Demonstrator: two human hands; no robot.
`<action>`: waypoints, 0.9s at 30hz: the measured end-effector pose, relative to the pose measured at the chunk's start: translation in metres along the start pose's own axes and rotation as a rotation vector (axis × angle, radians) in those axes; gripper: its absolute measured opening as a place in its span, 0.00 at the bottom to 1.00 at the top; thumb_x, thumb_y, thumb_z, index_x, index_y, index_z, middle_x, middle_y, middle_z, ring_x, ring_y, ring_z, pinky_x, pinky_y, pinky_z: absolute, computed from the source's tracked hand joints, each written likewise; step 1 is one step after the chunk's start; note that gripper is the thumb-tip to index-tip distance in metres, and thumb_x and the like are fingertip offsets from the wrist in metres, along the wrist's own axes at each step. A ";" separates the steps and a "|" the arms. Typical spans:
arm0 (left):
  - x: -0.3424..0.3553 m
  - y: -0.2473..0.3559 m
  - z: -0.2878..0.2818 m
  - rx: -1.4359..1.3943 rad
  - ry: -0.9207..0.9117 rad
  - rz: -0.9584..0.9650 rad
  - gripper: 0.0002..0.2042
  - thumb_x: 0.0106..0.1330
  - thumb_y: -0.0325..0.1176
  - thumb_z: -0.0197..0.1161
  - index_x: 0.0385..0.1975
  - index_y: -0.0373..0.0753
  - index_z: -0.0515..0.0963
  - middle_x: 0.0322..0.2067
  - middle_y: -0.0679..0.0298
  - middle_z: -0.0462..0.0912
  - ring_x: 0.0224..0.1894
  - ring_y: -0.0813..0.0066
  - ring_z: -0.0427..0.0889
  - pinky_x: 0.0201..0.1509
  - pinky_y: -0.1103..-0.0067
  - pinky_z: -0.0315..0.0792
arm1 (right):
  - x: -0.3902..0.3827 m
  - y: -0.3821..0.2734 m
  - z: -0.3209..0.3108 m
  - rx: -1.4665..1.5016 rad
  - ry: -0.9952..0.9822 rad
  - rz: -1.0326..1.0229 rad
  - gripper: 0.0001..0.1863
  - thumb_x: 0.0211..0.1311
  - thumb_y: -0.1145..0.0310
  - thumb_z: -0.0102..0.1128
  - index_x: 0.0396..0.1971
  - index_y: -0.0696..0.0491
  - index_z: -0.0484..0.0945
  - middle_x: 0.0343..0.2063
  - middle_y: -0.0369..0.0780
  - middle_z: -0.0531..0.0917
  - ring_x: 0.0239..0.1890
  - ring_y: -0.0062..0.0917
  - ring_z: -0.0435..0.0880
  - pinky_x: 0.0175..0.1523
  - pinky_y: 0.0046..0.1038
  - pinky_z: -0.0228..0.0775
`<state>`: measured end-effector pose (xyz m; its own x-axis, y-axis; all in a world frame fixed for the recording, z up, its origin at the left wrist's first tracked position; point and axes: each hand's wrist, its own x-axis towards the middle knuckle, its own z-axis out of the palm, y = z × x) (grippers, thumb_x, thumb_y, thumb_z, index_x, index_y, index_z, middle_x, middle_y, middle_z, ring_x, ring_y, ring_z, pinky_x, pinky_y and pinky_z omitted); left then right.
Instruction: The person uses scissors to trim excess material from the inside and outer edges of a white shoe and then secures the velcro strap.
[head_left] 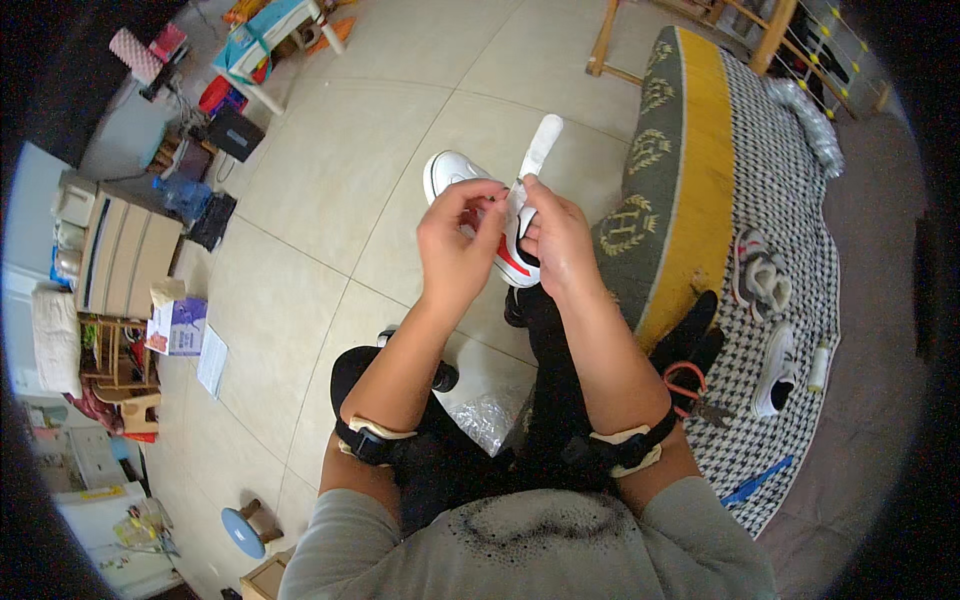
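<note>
A white shoe (452,172) with a red stripe is held above the floor in front of me, toe pointing away to the left. A long white strip (543,142) with a rounded end sticks up from it. My right hand (562,238) pinches this strip by its lower part, the other fingers curled at the shoe's opening. On the shoe's left side, my left hand (458,245) has its thumb and forefinger brought together close to the strip. What sits between those fingertips is too small to name. Both hands hide the middle of the shoe.
To the right, a checked cloth (790,200) carries a grey-and-red shoe (755,275), a white shoe (776,370), red-handled pliers (685,385), black insoles (690,330) and a blue tool (757,480). Clear plastic wrap (482,418) lies between my legs. A round blue stool (243,532) stands lower left.
</note>
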<state>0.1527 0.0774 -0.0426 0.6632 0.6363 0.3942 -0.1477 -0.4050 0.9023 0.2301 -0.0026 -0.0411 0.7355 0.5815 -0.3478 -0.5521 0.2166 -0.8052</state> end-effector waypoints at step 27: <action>0.029 -0.082 -0.038 -0.226 -0.183 -0.559 0.05 0.56 0.21 0.60 0.32 0.33 0.75 0.28 0.66 0.78 0.31 0.82 0.75 0.37 0.85 0.71 | 0.059 0.055 0.001 -0.132 -0.136 0.118 0.12 0.55 0.57 0.57 0.29 0.50 0.75 0.22 0.30 0.74 0.24 0.12 0.69 0.29 0.14 0.59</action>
<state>0.1558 0.1537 -0.0985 0.7970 0.5807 -0.1661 0.1195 0.1179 0.9858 0.2428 0.0449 -0.1055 0.6046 0.6987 -0.3825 -0.5679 0.0414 -0.8220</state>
